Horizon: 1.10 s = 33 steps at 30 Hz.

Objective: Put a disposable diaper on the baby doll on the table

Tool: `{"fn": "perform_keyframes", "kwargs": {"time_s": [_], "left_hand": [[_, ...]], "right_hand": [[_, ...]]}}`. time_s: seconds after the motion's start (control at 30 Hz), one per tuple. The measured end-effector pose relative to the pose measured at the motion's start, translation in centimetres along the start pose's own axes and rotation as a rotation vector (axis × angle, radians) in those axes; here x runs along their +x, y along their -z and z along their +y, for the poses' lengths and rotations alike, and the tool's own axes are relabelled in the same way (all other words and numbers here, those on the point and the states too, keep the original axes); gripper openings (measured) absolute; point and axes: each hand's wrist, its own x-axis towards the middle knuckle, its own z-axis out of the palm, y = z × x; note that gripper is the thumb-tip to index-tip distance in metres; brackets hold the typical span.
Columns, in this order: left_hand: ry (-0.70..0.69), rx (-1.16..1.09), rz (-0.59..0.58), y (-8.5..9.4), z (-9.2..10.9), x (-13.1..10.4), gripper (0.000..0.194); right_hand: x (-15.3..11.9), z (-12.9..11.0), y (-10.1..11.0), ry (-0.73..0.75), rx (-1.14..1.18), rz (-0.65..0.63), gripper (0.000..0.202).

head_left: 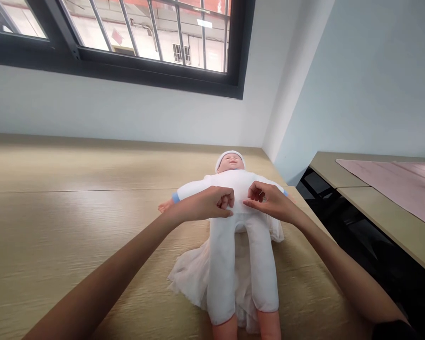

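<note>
A baby doll [230, 164] lies on its back on the wooden table, in a white cap and a white cloth body with blue cuffs. My left hand [217, 202] is over the left side of the doll's belly, its fingers loosely curled and the thumb apart from them. On the other side of the belly, my right hand [267, 202] has curled fingers, with a gap to its thumb. Nothing shows in either hand; whether they touch the cloth I cannot tell. A pale tulle skirt [191, 278] is spread beneath the doll's hips and legs, partly hidden by them.
The table [74, 226] reaches to the wall under a barred window [156, 38]. At right, past a dark gap, stands another table [326, 167] with a pink cloth [393, 182] on it.
</note>
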Motion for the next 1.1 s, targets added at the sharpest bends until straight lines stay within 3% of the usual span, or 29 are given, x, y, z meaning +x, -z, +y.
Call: {"fn": "perform_keyframes", "kwargs": {"time_s": [0.13,0.27,0.5,0.63,0.83,1.1], "left_hand": [[-0.001,-0.006,-0.015,0.0,-0.2,0.1,0.014],[0.001,-0.008,-0.037,-0.1,-0.1,0.1,0.016],[-0.012,-0.014,-0.054,-0.3,0.2,0.3,0.019],[-0.005,0.011,-0.073,-0.4,0.4,0.4,0.027],[0.017,0.081,-0.008,-1.1,0.7,0.5,0.034],[0.020,0.079,-0.010,-1.2,0.7,0.5,0.033]], "right_hand": [[0.1,0.5,-0.9,0.010,-0.012,-0.089,0.018],[-0.1,0.5,-0.6,0.000,-0.027,-0.226,0.022],[-0.2,0.5,-0.1,-0.010,0.003,-0.328,0.028],[-0.1,0.7,0.1,-0.013,0.004,-0.361,0.034],[-0.2,0.8,0.3,-0.013,0.011,-0.384,0.036],[-0.4,0.6,-0.3,-0.010,-0.033,-0.315,0.025]]}}
